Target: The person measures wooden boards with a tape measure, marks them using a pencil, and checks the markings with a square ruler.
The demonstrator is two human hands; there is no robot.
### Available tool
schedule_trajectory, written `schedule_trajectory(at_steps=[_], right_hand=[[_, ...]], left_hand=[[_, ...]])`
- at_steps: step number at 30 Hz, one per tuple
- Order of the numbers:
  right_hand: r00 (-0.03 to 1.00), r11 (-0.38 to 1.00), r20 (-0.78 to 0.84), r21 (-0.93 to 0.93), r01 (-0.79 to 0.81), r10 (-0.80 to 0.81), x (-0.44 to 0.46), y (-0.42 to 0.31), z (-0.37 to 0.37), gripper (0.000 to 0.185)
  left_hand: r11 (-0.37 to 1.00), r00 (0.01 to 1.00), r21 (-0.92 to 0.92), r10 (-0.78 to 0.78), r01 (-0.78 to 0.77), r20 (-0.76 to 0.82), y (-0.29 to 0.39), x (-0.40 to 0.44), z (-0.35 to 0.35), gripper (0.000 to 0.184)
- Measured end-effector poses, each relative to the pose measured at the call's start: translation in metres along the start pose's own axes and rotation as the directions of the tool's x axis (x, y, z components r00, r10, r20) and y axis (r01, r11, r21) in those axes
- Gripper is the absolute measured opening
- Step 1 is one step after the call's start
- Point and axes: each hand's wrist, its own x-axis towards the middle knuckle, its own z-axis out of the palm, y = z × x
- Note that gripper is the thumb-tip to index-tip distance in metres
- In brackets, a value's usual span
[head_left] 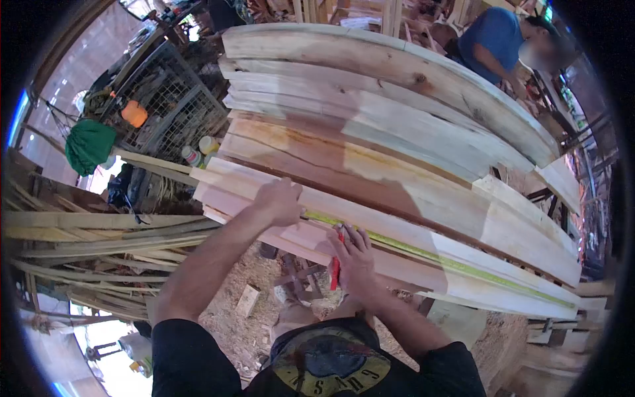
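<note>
Pale boards stretch from 9 o'clock to 4 o'clock; along the nearest plank point(463, 255), the yellow tape point(456, 265) runs towards 4 o'clock. Good work here means keeping it flat, taut and parallel to the edge, and sighting squarely over it. The left hand point(279, 202), palm down, curls nearly closed at its near end; whether it pinches the tape cannot be told. The right hand point(355, 255), forearm angled towards 10 o'clock, has its grip partly closed around a red tool point(335, 268).

Yellow-green tape measure point(456, 266), red marker point(335, 268), green bag point(90, 147), blue shirt point(488, 43)
</note>
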Motion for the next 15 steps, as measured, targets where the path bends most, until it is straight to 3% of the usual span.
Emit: schedule_trajectory(at_steps=[4,8,11,15], right_hand=[[0.999,0.999,-0.022,-0.033,-0.036,0.035,0.006,-0.006,-0.001,0.058],[0.995,0.995,-0.053,-0.053,-0.082,0.079,0.013,-0.019,-0.004,0.059],[0.992,0.992,-0.102,-0.091,-0.085,0.076,0.009,-0.013,0.009,0.057],[0.99,0.989,-0.086,-0.091,-0.116,0.108,0.013,-0.019,0.009,0.054]], left_hand=[[0.995,0.999,0.08,-0.053,0.053,0.001,-0.069,-0.006,-0.016,0.042],[0.997,0.995,0.048,0.066,-0.062,-0.077,-0.198,0.001,-0.014,0.039],[0.997,0.998,-0.036,-0.063,0.062,-0.02,-0.246,-0.005,-0.032,0.036],[1.0,0.99,0.021,0.002,0.001,-0.143,-0.298,-0.002,-0.02,0.037]])
